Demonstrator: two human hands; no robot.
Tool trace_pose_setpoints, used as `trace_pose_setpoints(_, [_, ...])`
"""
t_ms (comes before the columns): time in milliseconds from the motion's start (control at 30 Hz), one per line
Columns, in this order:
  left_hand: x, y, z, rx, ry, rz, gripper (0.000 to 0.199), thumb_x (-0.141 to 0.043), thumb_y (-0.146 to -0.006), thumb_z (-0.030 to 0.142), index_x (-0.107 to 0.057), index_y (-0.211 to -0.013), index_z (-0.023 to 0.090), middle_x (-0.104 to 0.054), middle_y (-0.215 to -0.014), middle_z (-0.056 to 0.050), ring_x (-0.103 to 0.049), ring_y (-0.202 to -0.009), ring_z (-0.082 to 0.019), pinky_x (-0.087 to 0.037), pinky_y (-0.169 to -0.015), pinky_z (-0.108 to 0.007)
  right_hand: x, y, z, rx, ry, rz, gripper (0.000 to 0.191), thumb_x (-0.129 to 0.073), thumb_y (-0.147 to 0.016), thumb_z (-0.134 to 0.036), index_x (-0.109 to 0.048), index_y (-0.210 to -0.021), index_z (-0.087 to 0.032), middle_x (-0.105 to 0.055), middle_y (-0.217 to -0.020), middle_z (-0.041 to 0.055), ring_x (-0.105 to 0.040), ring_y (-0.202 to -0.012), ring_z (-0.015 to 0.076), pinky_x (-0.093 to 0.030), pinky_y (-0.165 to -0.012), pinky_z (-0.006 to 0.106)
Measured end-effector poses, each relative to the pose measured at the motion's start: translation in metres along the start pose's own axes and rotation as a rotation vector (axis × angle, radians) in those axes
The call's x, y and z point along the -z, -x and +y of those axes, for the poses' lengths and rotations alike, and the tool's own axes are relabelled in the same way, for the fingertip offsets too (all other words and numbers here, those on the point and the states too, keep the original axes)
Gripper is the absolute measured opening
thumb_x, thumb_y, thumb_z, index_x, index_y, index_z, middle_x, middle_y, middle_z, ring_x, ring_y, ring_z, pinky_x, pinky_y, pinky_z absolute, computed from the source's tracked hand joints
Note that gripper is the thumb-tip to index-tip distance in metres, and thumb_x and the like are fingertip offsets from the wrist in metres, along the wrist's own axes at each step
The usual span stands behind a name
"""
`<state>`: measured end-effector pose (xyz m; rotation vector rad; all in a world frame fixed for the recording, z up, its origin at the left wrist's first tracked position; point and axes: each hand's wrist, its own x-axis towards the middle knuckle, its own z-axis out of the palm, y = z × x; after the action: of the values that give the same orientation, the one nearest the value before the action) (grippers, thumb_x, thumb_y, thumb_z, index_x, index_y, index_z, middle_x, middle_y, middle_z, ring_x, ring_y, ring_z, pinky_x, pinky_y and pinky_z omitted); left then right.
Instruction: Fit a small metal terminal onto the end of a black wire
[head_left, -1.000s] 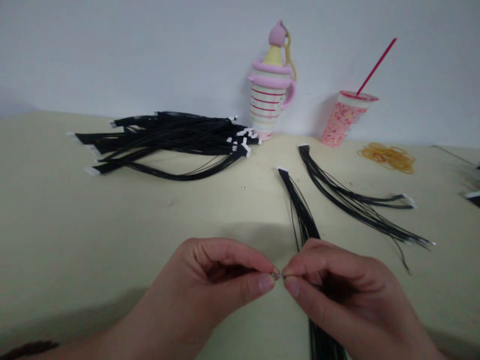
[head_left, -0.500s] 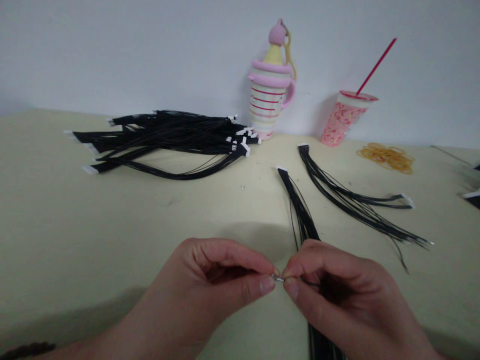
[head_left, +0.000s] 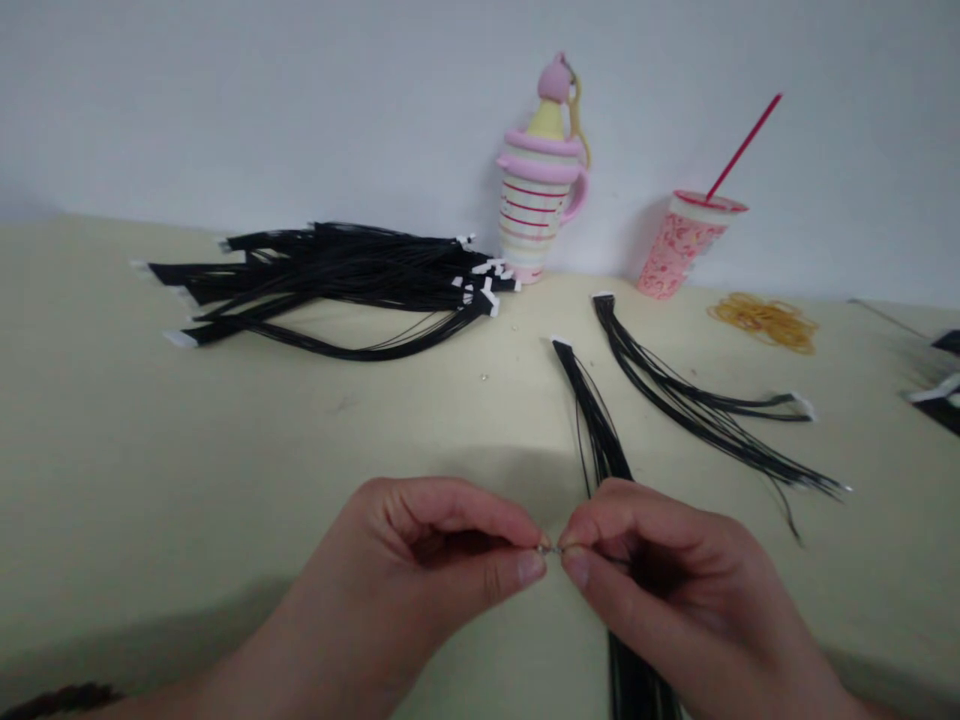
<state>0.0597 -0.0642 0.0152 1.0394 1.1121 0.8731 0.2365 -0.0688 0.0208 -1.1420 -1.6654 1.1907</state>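
Fingers (head_left: 525,567) of your left hand (head_left: 420,570) and your right hand (head_left: 667,590) are pinched almost shut, thumbs and forefingers meeting at the middle of your view. Between the two pinches sits a tiny metal piece (head_left: 551,549), held just above the worktop (head_left: 150,480); it is too small to make out its exact form. Both hands seem to have hold of it, and you cannot tell whether a wire runs into it.

A black wire bundle (head_left: 600,430) runs from a white connector (head_left: 559,342) down beneath your right hand and out past the bottom of the view. Just to its right lies a second bundle (head_left: 675,395), fanned out, with white tips at its ends. Farther back on the left is a large pile of bundles (head_left: 337,285), also with white ends.

Against the wall stand a striped mug (head_left: 534,210) with a pink top and a pink cup (head_left: 679,245) with a red straw (head_left: 742,147). A loose heap of rubber bands (head_left: 765,322) lies to the right of the cup, and more dark wires (head_left: 937,405) show at the right edge.
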Motion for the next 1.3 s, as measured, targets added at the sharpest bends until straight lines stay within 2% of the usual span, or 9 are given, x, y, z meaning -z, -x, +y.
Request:
trace_pose_setpoints(333, [-0.0007, 0.0003, 0.0004, -0.013, -0.055, -0.004, 0.005, -0.076, -0.065, 0.022, -0.072, -0.067, 0.024, -0.069, -0.068, 0.002, -0.061, -0.064, -0.01, -0.049, -0.061, -0.015, -0.0021, -0.0007, 0.0021, 0.029, -0.002, 0.015, 0.01, -0.055, -0.076, -0.014, -0.06, -0.068, -0.014, -0.044, -0.056, -0.0014, -0.039, -0.049, 0.009, -0.033, -0.043, 0.017])
trace_pose_setpoints(533, [-0.0012, -0.0005, 0.0011, -0.034, -0.055, 0.011, 0.005, -0.075, -0.065, 0.02, -0.072, -0.067, 0.024, -0.069, -0.067, 0.003, -0.062, -0.063, -0.01, -0.049, -0.06, -0.014, -0.0021, 0.0007, 0.0032, -0.013, -0.051, -0.021, 0.009, -0.054, -0.077, -0.015, -0.06, -0.07, -0.013, -0.045, -0.057, -0.0016, -0.039, -0.051, 0.009, -0.033, -0.045, 0.018])
trace_pose_setpoints(800, [-0.0004, 0.0012, 0.0003, -0.04, -0.072, 0.01, 0.006, -0.075, -0.066, 0.019, -0.071, -0.067, 0.024, -0.069, -0.067, 0.004, -0.061, -0.063, -0.008, -0.048, -0.06, -0.012, -0.0041, 0.0007, 0.0022, 0.014, -0.004, 0.026, 0.01, -0.055, -0.074, -0.014, -0.059, -0.066, -0.013, -0.044, -0.055, -0.0016, -0.04, -0.049, 0.0087, -0.033, -0.044, 0.017])
trace_pose_setpoints(1033, [0.0001, 0.0004, 0.0, -0.057, -0.074, 0.024, 0.005, -0.075, -0.065, 0.021, -0.071, -0.067, 0.022, -0.069, -0.067, 0.001, -0.062, -0.062, -0.011, -0.05, -0.059, -0.017, -0.0044, 0.0, 0.0028, 0.023, 0.008, 0.039, 0.009, -0.055, -0.075, -0.014, -0.059, -0.067, -0.013, -0.045, -0.056, -0.0016, -0.04, -0.05, 0.0094, -0.033, -0.044, 0.018])
trace_pose_setpoints(1300, [-0.0004, 0.0015, 0.0021, -0.043, -0.086, 0.019, 0.005, -0.075, -0.065, 0.021, -0.071, -0.066, 0.022, -0.069, -0.066, 0.002, -0.062, -0.063, -0.011, -0.049, -0.06, -0.016, -0.0044, -0.0003, 0.0024, 0.021, 0.008, 0.034, 0.01, -0.055, -0.076, -0.015, -0.06, -0.067, -0.013, -0.043, -0.055, -0.0021, -0.039, -0.049, 0.0085, -0.032, -0.044, 0.017])
